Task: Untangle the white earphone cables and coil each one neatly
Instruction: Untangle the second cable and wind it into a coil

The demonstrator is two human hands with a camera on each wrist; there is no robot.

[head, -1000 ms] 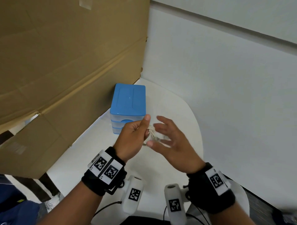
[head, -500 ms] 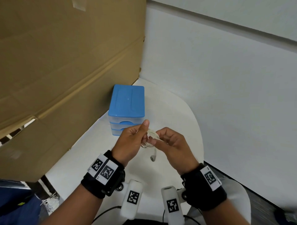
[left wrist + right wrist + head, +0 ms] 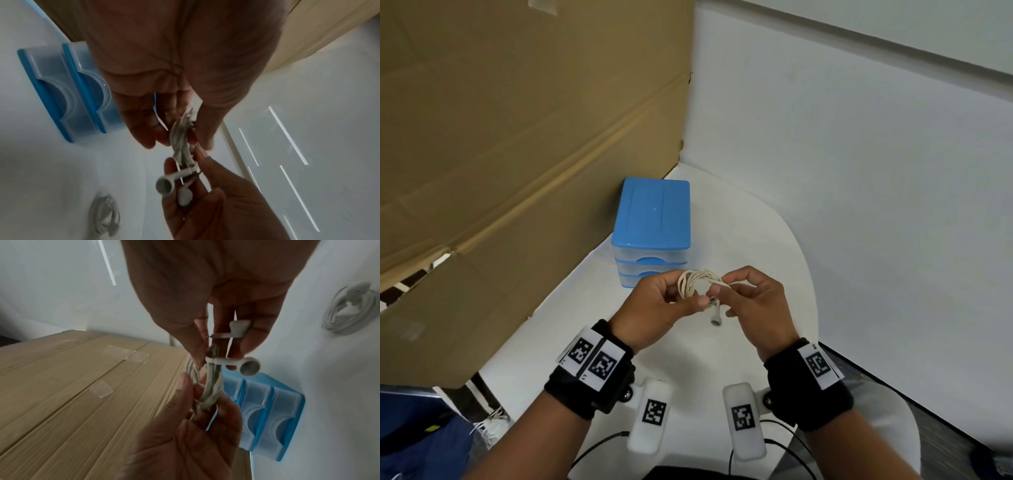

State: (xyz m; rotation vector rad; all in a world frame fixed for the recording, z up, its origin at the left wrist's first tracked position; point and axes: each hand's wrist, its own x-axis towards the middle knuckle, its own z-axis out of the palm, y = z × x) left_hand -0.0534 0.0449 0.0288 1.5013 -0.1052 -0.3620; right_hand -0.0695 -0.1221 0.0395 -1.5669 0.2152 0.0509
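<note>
Holding the coiled earphone cable (image 3: 697,286) up in the air over the desk (image 3: 585,301), between both hands, just in front of the blue drawer box (image 3: 654,229). Left hand (image 3: 659,308): fingers (image 3: 144,129) curled round one side of the coil, thumb pressed on it. Right hand (image 3: 760,308): thumb and fingers (image 3: 197,344) pinching the other side where the loose ends come together. Loops are bunched tight, not flat. One earbud (image 3: 716,318) hangs down below the coil between my hands, free of the desk. From the right wrist view a second earbud (image 3: 239,328) lies against my right fingers, stem crossing the strands. A second cable (image 3: 347,308), already wound into a ring with its buds tucked inside, lies flat on the desk, apart from my hands; also visible in the left wrist view (image 3: 104,216). Drawer box stands upright near the back of the desk, beside the cardboard sheet (image 3: 517,137) on the left. White wall panel (image 3: 859,171) behind and to the right.
</note>
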